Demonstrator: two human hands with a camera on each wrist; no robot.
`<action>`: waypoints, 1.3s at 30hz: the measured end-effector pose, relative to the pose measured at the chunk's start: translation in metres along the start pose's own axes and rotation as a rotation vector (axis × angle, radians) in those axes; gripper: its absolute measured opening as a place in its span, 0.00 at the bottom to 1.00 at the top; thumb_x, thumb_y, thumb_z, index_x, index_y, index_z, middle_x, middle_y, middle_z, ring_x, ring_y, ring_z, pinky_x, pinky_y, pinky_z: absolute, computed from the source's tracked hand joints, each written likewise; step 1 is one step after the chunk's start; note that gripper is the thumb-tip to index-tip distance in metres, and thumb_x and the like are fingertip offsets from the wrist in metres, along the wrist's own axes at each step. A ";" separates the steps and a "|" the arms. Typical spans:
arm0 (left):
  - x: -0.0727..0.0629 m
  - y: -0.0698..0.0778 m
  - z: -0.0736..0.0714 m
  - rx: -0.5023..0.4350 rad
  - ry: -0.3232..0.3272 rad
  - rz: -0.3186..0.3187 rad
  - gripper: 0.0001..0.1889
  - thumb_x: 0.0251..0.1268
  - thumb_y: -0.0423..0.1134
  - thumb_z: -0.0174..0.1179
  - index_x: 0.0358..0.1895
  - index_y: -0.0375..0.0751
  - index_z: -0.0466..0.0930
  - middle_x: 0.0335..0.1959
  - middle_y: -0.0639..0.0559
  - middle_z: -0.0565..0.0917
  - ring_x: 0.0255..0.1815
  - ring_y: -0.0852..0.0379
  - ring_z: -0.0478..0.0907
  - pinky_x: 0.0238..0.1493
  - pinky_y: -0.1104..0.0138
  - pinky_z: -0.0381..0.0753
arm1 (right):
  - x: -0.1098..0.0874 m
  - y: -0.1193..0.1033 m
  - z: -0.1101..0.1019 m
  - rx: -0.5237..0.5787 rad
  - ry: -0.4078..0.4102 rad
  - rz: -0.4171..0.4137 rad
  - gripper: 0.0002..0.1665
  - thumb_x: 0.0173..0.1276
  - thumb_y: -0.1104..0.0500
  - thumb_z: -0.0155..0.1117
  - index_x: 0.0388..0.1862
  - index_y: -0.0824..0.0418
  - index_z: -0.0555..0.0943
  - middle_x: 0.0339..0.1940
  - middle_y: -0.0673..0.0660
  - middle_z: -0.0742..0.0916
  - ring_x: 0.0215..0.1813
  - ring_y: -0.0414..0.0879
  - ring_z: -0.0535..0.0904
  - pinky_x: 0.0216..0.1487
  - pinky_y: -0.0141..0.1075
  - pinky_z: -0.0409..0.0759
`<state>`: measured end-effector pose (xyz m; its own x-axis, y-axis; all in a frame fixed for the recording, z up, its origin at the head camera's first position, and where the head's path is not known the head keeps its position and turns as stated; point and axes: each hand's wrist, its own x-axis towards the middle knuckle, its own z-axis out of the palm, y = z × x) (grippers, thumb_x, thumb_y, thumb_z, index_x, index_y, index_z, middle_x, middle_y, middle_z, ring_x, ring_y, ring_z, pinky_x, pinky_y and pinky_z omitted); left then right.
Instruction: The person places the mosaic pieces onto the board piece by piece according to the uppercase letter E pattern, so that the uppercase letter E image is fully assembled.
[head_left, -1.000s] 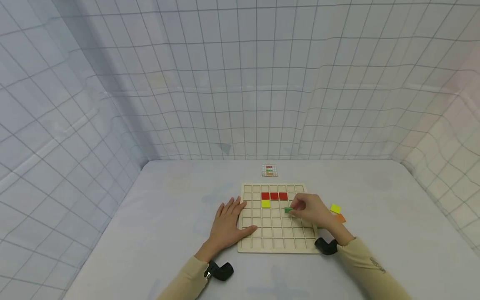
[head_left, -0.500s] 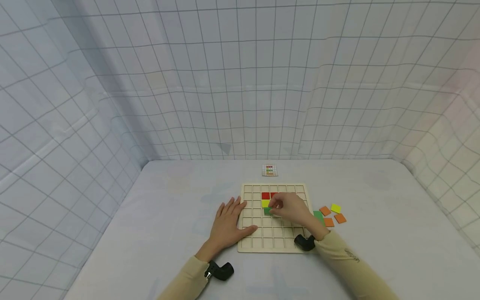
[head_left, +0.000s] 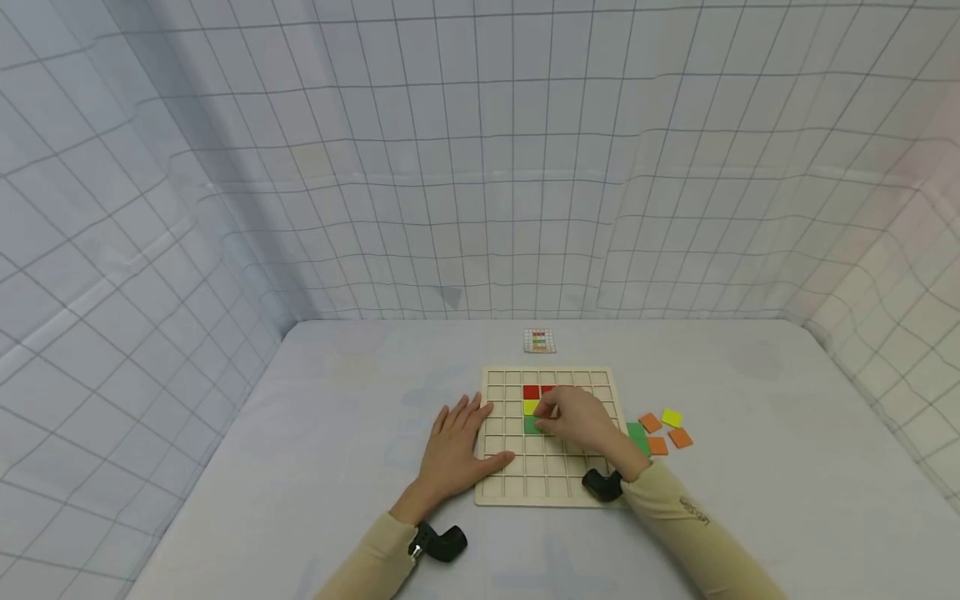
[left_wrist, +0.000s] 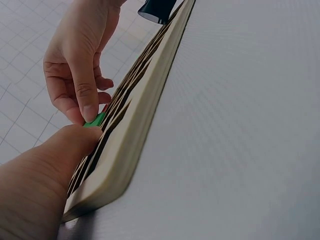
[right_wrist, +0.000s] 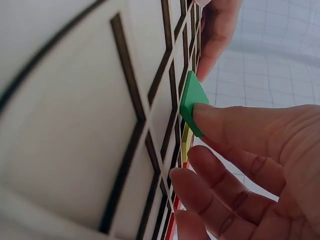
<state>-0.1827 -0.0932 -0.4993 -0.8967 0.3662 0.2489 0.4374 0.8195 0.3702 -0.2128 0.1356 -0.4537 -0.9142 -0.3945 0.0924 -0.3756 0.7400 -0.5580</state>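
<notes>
**Green tile (right_wrist: 195, 95) Pinched over Board (head_left: 535, 486)**

Located at the fourth row from the far edge, third column from the left. Grasped at the right side between thumb and bent fingers of the right hand (head_left: 581, 419). Tilted relative to the grid in the right wrist view. Contact with the cell floor: cannot tell.

Directly beyond, in the same column: yellow tile (head_left: 530, 407), third row, partly covered by the right hand. Farther out, in the second row: left red tile (head_left: 531, 392) and, one cell to the right, second red tile (head_left: 548, 389), also partly covered.

At the left rim: left hand (head_left: 453, 454), fingers released, straight and spread, resting on the board edge, with thumb reaching farther over the near-left cells.

Just right of the board, loose on the desk (head_left: 360, 467): green piece (head_left: 637, 435) beside the right forearm, single or stacked not discernible; three orange tiles (head_left: 681, 437); loose yellow tile (head_left: 672, 418) at the far right of the group.

Beyond the far edge: small pattern card (head_left: 539, 341) with printed coloured squares. At each wrist, below a beige sleeve (head_left: 375, 554): black device (head_left: 446, 544). Behind the desk and along both sides: checked curtain (head_left: 480, 167).
</notes>
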 end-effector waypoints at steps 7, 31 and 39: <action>0.000 0.000 0.000 0.002 -0.002 -0.002 0.45 0.54 0.70 0.55 0.70 0.44 0.64 0.72 0.46 0.60 0.73 0.48 0.50 0.70 0.50 0.41 | -0.002 -0.003 0.000 -0.010 -0.009 -0.004 0.09 0.56 0.59 0.73 0.21 0.49 0.82 0.22 0.41 0.78 0.25 0.39 0.70 0.26 0.34 0.70; -0.001 0.001 0.000 0.009 -0.018 -0.014 0.45 0.55 0.70 0.54 0.71 0.45 0.63 0.73 0.47 0.58 0.74 0.49 0.48 0.70 0.51 0.40 | -0.048 0.055 -0.046 0.150 -0.009 -0.144 0.06 0.62 0.62 0.68 0.39 0.60 0.82 0.35 0.48 0.82 0.34 0.40 0.76 0.33 0.34 0.77; -0.001 0.001 0.001 -0.004 -0.016 -0.012 0.45 0.55 0.70 0.54 0.71 0.44 0.63 0.73 0.47 0.58 0.74 0.49 0.48 0.70 0.51 0.40 | -0.068 0.077 -0.072 0.019 -0.132 0.109 0.21 0.56 0.59 0.73 0.47 0.63 0.78 0.38 0.54 0.77 0.37 0.46 0.72 0.39 0.40 0.74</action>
<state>-0.1816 -0.0925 -0.5001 -0.9030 0.3630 0.2298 0.4264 0.8224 0.3765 -0.1902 0.2586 -0.4439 -0.9208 -0.3820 -0.0780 -0.2716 0.7720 -0.5747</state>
